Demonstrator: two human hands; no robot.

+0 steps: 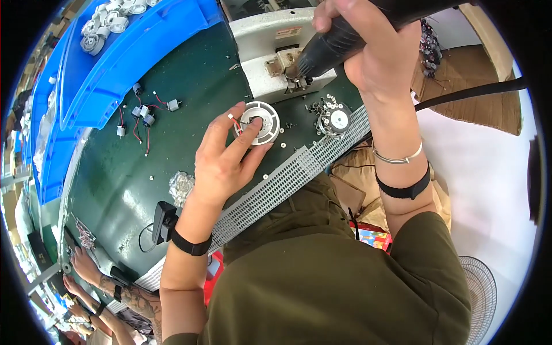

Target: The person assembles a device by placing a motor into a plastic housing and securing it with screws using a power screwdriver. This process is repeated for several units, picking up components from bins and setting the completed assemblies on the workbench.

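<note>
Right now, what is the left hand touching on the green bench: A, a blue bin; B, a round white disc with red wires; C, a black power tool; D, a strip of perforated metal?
B: the left hand has its fingers on the round white disc, while the right hand holds the black power tool.

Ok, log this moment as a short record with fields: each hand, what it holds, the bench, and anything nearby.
left hand: fingertips rest on a round white housing with red wires, on the bench
right hand: grips a black power tool, tip down at a grey metal fixture
bench: dark green, glossy
nearby: small motors with red and black wires; round metal part; grey slotted strip
far left: blue bins holding white round parts
other person: tattooed forearms at lower left
</note>
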